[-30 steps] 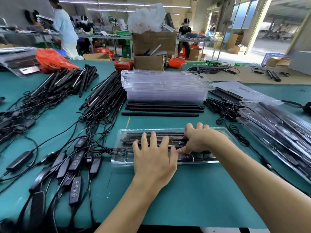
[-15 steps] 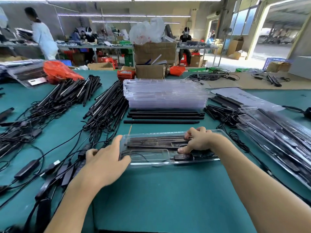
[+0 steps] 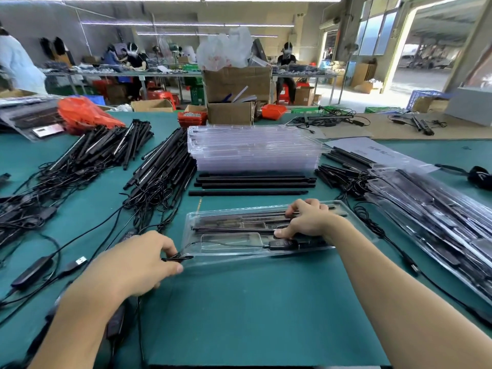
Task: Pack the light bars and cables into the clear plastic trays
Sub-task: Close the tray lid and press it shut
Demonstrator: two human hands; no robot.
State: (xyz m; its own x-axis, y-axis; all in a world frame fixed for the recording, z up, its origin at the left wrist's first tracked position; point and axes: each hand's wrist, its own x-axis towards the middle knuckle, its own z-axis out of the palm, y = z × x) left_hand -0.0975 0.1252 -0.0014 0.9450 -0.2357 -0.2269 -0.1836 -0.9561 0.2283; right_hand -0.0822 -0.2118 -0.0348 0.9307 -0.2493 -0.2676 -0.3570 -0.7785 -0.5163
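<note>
A clear plastic tray (image 3: 218,251) lies in front of me on the green table, with black light bars (image 3: 234,230) and a black inline controller (image 3: 283,244) with its cable inside. My right hand (image 3: 306,218) rests on the tray's right part, fingers curled over the bars, thumb by the controller. My left hand (image 3: 135,262) is at the tray's left end and pinches a black cable (image 3: 177,258) that leads into the tray.
A stack of empty clear trays (image 3: 253,147) stands behind, with loose black bars (image 3: 253,182) before it. Piles of bars with cables (image 3: 159,169) and controllers (image 3: 32,270) cover the left. Filled trays (image 3: 431,222) lie at the right. Cardboard boxes (image 3: 237,83) sit at the back.
My left hand left the top of the tray, swung to the left end and took hold of a cable there. My right hand stayed on the tray.
</note>
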